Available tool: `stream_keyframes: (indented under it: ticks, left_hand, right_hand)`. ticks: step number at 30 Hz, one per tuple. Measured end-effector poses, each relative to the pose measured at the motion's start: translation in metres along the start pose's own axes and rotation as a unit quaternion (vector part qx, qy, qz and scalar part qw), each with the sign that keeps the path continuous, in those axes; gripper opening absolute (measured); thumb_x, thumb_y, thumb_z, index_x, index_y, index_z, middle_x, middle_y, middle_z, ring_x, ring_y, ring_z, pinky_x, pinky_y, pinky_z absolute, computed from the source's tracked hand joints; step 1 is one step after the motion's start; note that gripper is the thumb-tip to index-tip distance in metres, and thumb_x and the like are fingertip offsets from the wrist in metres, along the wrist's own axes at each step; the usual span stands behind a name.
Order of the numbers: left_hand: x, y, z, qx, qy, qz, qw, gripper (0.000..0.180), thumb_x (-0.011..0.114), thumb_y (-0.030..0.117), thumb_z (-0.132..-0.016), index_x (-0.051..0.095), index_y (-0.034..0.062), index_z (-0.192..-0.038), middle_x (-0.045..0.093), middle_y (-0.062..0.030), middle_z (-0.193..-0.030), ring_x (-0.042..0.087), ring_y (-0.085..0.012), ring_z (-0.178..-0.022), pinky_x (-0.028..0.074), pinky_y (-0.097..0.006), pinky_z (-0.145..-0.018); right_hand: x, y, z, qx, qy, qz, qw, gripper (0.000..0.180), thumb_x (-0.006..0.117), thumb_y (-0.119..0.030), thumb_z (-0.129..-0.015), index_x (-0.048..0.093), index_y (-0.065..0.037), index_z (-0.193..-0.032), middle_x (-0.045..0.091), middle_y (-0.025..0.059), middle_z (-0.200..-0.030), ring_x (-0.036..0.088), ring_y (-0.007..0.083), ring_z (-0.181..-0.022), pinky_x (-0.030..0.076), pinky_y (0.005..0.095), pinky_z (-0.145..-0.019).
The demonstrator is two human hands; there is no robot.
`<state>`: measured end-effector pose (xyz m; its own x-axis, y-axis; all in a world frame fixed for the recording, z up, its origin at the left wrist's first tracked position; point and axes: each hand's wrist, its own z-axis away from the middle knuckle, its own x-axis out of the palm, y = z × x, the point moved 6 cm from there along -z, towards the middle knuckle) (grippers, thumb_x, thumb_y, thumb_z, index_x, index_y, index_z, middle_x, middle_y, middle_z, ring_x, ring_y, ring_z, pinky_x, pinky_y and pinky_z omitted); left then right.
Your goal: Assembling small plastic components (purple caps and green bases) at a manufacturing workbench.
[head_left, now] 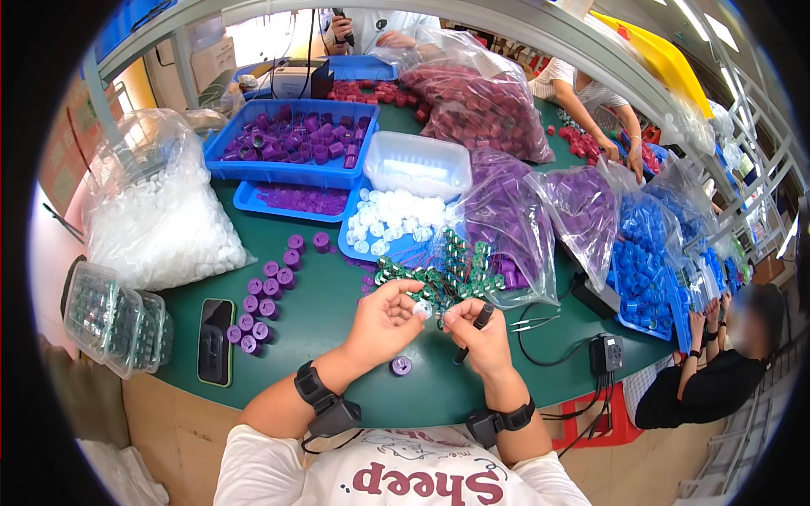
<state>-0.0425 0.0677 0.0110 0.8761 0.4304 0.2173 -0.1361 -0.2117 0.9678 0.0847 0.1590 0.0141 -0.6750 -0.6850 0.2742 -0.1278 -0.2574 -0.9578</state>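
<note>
My left hand [384, 319] pinches a small white cap [421, 309] between thumb and fingers above the green table [321, 320]. My right hand [477, 331] touches the same cap with its fingertips and also grips a black pen-like tool [474, 327] that points down to the table. Just behind both hands lies a heap of small round green circuit boards with thin wires [439, 274]. A single purple cap [402, 365] sits on the table below my left hand.
Several purple caps [261, 299] stand in rows at left, beside a black phone [216, 341]. Blue trays hold purple parts [291, 139] and white caps [388, 219]. Bags of white, purple, blue and dark red parts surround them. Tweezers [531, 321] lie right. Other people work nearby.
</note>
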Motion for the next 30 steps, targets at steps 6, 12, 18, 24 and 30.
stream_keyframes:
  ticks: [6, 12, 18, 24, 30]
  left_hand:
    - [-0.002, -0.008, 0.0, -0.001, -0.007, -0.042, 0.999, 0.014, 0.065, 0.0, -0.079, 0.061, -0.005, -0.091, 0.064, -0.0053, -0.082, 0.06, -0.0058, -0.069, 0.05, -0.019, -0.062]
    - [0.002, -0.004, 0.004, 0.016, -0.018, -0.004, 1.0, 0.014, 0.064, 0.0, -0.079, 0.062, -0.005, -0.092, 0.063, -0.006, -0.084, 0.059, -0.0058, -0.072, 0.049, -0.02, -0.063]
    - [0.007, 0.001, 0.006, 0.03, -0.066, -0.106, 0.992, 0.024, 0.061, -0.005, -0.079, 0.061, -0.0036, -0.102, 0.059, -0.0043, -0.095, 0.059, -0.0089, -0.085, 0.05, -0.021, -0.074]
    - [0.015, 0.008, 0.01, -0.007, -0.099, 0.053, 0.994, 0.027, 0.062, -0.004, -0.079, 0.06, -0.0031, -0.107, 0.055, -0.0045, -0.1, 0.057, -0.011, -0.092, 0.05, -0.022, -0.077]
    - [0.015, 0.011, 0.009, 0.085, -0.031, 0.025, 0.996, 0.024, 0.061, -0.006, -0.08, 0.063, -0.0024, -0.103, 0.057, -0.0068, -0.099, 0.059, -0.0125, -0.09, 0.052, -0.024, -0.076]
  right_hand:
    - [0.006, -0.008, 0.005, -0.119, 0.023, 0.162, 0.979, 0.005, 0.065, -0.001, -0.079, 0.06, 0.001, -0.079, 0.057, -0.002, -0.066, 0.045, -0.0004, -0.055, 0.032, 0.0158, -0.048]
    - [0.013, -0.02, 0.009, -0.236, 0.055, 0.282, 0.928, 0.008, 0.066, 0.002, -0.078, 0.059, 0.0, -0.074, 0.053, -0.0032, -0.065, 0.039, -0.0004, -0.052, 0.028, 0.0174, -0.045]
    - [0.016, -0.026, 0.013, -0.279, 0.078, 0.321, 0.902, 0.01, 0.066, 0.002, -0.076, 0.057, 0.0, -0.072, 0.052, 0.0002, -0.064, 0.04, 0.0017, -0.05, 0.03, 0.0186, -0.044]
    - [0.019, -0.03, 0.022, -0.372, 0.092, 0.39, 0.837, 0.012, 0.067, 0.0, -0.073, 0.056, -0.001, -0.077, 0.055, 0.0081, -0.066, 0.052, 0.0137, -0.048, 0.041, 0.0245, -0.043]
    - [0.026, -0.032, 0.03, -0.469, 0.073, 0.389, 0.789, 0.017, 0.068, 0.001, -0.073, 0.057, 0.001, -0.086, 0.058, 0.0084, -0.072, 0.051, 0.0097, -0.049, 0.039, 0.0224, -0.042]
